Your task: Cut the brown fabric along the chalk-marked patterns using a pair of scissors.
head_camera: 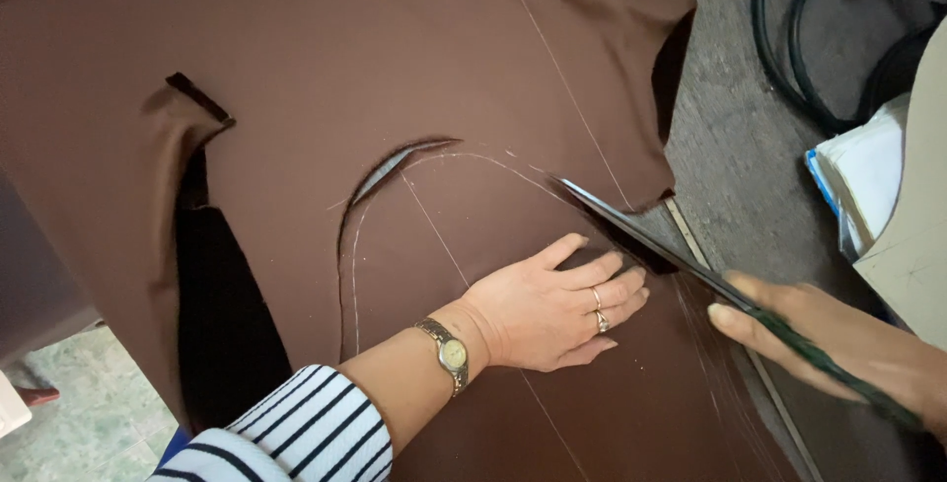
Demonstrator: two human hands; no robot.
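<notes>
one left hand [552,309] lies flat on brown fabric [395,68]; one right hand [838,339] grips one pair of scissors [641,240].

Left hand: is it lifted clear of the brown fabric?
No. The left hand lies flat, palm down, on the brown fabric beside the chalk curve, while the right hand works the scissors.

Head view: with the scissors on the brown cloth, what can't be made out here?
- Scissors: handles are motion-blurred inside the right hand, so the grip is unclear.
- Right hand: wrist cut off by the frame's right edge.
- Cloth: runs past the top and left edges; full shape unknown.
- Chalk line under the left hand: hidden by the palm.
- Cables, top right: ends cut off.
</notes>
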